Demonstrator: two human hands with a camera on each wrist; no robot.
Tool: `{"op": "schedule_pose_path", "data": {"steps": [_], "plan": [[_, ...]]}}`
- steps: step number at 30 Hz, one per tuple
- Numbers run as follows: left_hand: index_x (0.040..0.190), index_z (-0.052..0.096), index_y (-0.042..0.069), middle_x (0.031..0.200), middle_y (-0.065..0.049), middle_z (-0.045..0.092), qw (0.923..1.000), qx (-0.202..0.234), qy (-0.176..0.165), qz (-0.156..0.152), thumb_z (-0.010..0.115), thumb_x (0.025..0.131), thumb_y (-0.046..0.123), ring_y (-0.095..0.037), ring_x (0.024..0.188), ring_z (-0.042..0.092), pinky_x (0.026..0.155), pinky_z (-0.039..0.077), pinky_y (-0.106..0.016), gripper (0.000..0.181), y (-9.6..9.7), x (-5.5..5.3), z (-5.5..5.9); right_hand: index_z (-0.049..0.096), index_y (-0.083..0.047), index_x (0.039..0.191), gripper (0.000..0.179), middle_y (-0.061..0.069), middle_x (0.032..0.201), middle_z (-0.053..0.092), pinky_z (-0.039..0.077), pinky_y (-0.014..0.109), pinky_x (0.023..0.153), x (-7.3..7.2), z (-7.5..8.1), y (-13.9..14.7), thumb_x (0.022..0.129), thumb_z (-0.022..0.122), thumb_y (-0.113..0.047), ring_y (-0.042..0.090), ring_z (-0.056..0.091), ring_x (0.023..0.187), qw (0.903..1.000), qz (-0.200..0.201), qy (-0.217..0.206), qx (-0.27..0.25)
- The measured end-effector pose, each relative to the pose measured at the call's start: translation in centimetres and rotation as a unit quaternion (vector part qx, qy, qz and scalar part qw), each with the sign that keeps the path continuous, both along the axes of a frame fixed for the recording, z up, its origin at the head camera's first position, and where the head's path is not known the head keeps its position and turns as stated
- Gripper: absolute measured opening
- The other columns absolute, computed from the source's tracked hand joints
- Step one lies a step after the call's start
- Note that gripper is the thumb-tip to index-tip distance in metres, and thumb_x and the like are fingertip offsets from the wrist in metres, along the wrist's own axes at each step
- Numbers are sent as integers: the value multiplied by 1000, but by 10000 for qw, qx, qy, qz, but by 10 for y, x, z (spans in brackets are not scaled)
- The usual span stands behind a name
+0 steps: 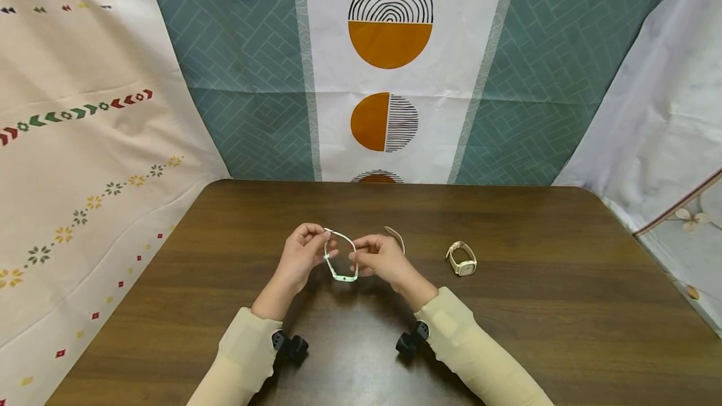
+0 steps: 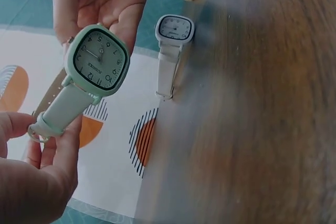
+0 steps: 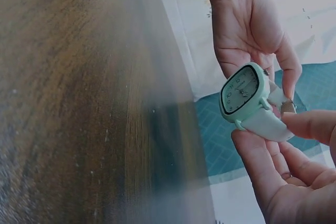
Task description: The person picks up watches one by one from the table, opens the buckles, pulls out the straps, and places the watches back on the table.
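Observation:
A mint green wristwatch (image 1: 345, 278) is held up over the table between both hands, its strap bowed into a loop with the case at the bottom. My left hand (image 1: 303, 252) pinches the strap at its buckle end, seen close up in the left wrist view, where the watch's square dial (image 2: 101, 59) faces the camera. Fingers and thumb of my right hand (image 1: 385, 260) grip the strap on the other side. The right wrist view has the green case (image 3: 242, 92) tilted, with the right thumb and fingers around the band.
On the brown wooden table (image 1: 541, 306), a cream watch (image 1: 465, 268) lies to the right with its strap looped. A white watch (image 2: 176, 28) lies behind my right hand, mostly hidden in the head view. Patterned cloths (image 1: 254, 67) hang behind the table.

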State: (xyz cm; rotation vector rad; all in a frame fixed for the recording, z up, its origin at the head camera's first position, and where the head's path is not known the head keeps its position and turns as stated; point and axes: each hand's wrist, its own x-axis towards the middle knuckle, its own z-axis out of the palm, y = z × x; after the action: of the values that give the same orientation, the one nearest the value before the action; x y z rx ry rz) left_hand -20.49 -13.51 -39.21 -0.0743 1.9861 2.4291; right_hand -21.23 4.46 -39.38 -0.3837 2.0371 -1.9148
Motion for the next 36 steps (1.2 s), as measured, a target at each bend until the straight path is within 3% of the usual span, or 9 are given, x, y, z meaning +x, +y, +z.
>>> {"op": "schedule_pose_path", "data": {"steps": [6,14,21,27,36], "plan": [[102,49,0,82,4,64,9995,-210,-123,210,53,94,0,-12,75,65,72,58,-34,8,-4,-3,0,53,18,114,31,34,101,62,58,38,71,-2,-1,-3,88,59,2,14,67,72,9998,-150,-73,-84],[108,52,-2,81,11,67,9948,-947,-192,331,58,93,7,-5,70,64,69,56,-27,19,-19,-6,9,53,17,115,30,34,100,62,58,36,69,-1,-1,-20,89,57,4,18,68,72,9987,-458,-119,-190],[114,53,-7,92,3,71,9900,-1346,-265,331,59,94,12,0,73,63,65,54,-20,28,-38,-12,15,52,18,115,30,36,102,62,58,33,66,-5,1,-37,88,55,5,14,65,66,9959,-777,-253,-398],[118,51,-10,87,3,66,9871,-1477,-523,324,58,94,14,-5,73,63,66,55,-21,34,-51,-18,12,52,17,116,30,34,108,62,58,29,64,-8,-1,-50,89,55,4,16,65,69,9930,-970,-529,-417],[113,53,-12,101,-14,61,9792,-1835,-867,2,55,95,10,-7,71,60,64,55,-19,29,-59,-28,-2,51,16,119,31,31,113,61,58,31,69,-13,-12,-56,91,57,1,24,68,78,9855,-1270,-1022,-460]]}}
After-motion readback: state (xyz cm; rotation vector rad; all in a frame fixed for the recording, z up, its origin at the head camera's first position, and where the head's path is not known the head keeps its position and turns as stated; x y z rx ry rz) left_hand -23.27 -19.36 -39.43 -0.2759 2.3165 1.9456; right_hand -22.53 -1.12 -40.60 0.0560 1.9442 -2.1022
